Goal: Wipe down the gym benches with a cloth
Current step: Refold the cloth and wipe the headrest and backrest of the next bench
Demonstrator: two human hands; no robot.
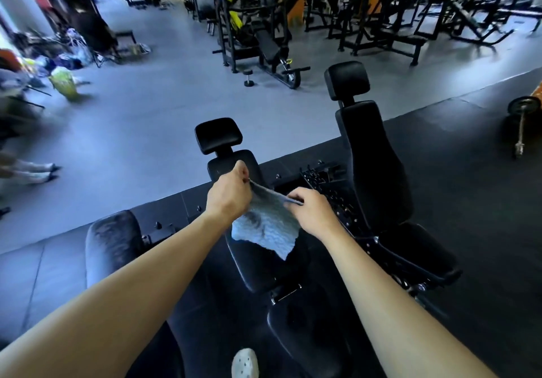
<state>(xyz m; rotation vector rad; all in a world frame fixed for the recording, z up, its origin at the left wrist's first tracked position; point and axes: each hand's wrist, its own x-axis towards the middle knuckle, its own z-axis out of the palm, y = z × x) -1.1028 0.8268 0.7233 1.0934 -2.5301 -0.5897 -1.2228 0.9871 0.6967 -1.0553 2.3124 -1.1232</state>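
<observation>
Toe of a pale shoe [245, 363] pokes in at the bottom edge. Above it, both bare forearms reach forward over a black padded bench [258, 269]. The left hand [228, 197] pinches one top corner of a light blue cloth [268, 226] between thumb and curled fingers. The right hand [311, 211] pinches the same top edge just beside it, fingers bent. The cloth hangs slack below the two hands, its lower corner dangling in front of the bench's seat; whether it touches the padding I cannot tell. A rounded black pad [113, 242] stands to the left of the arms. The bench's small headrest rises just beyond the left hand. To the right, near it, a second bench [372, 157] of the same kind stands taller, with its back upright. Both stand on a black mat [484, 201], and past its edge the floor [146, 113] is grey. A small dumbbell [248, 78] sits there beside a black machine [264, 43] with yellow pads. A barbell [523, 110] lies at the far right, and blurred bags [63, 82] are heaped at the left.
</observation>
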